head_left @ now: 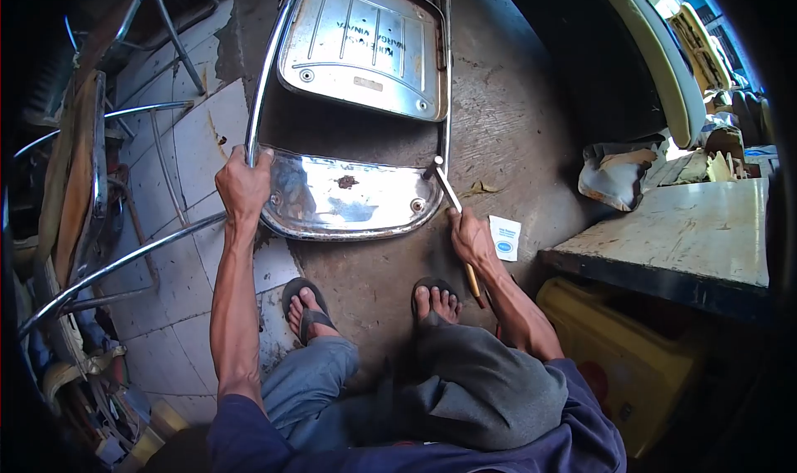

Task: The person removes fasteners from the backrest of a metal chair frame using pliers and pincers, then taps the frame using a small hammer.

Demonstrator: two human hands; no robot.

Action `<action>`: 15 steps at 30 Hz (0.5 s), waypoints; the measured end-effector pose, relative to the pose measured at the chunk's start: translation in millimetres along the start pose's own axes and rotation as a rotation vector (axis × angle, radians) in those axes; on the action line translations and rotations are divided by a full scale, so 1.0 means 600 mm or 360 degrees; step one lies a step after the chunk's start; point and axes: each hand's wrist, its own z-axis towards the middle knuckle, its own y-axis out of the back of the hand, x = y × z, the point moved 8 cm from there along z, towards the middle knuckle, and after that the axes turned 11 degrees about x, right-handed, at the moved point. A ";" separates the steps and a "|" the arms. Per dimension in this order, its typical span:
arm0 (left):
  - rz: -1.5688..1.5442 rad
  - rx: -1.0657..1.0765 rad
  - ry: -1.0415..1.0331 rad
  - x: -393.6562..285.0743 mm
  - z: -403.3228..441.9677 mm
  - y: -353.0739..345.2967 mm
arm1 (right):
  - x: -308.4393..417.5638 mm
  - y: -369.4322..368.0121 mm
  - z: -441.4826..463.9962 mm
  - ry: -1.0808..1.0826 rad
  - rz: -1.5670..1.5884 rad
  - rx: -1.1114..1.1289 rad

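Two shiny metal panels, an upper one (pixel 365 49) with upside-down dark lettering and a lower one (pixel 357 203) with a rusty patch, sit in a tubular chair frame (pixel 267 83) on the floor (pixel 506 99), just ahead of the person's sandalled feet (pixel 309 311). The left hand (pixel 244 184) is wrapped around the frame's left tube, beside the lower panel. The right hand (pixel 473 239) grips the handle of a hammer (pixel 449 189), whose head is at the lower panel's right end, close to the right tube; whether it touches cannot be told. Just right of that hand lies a small white packet (pixel 505 239) with a blue mark. Farther left, another bent metal tube (pixel 124 269) reaches over pale tiles (pixel 178 307). Well to the right, a worn counter (pixel 672 224) carries torn scraps (pixel 706 167), with a yellow object (pixel 614 365) below it.
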 end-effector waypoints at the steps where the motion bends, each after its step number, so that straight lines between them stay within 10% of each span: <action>1: -0.0093 -0.0018 0.0016 -0.016 -0.009 0.008 | 0.029 0.028 -0.009 0.0060 0.0139 -0.0054; 15: -0.0089 0.0147 0.0172 -0.003 -0.015 -0.017 | 0.035 0.047 -0.030 0.0113 0.0193 -0.0154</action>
